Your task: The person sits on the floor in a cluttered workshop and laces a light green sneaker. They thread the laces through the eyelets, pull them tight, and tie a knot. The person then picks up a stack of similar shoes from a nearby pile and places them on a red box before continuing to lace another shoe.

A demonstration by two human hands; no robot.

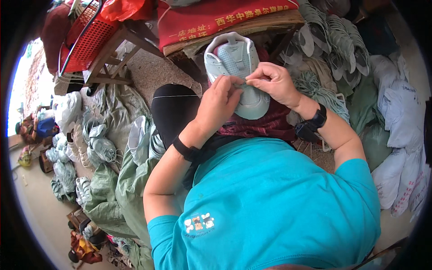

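Observation:
A pale grey-green shoe upper (253,102) rests over my lap, its toe toward me and its collar opening away. Light blue mesh lining (228,61) shows inside the opening. My left hand (218,101) bends over the left side of the upper, fingers pinched together. From the other side my right hand (274,85) meets it, thumb and forefinger pinched just above the vamp. What is between the fingertips is too small to make out. A thin white thread (176,96) runs from beside my left hand leftward across my dark-clad knee (173,112).
Ahead stands a wooden stool (234,33) with a red printed cloth. A red plastic basket (83,38) is at far left. Bundled shoe uppers (348,45) and pale cords (319,92) lie right, near white sacks (400,117). Green sacks (108,191) lie left; other people sit beyond.

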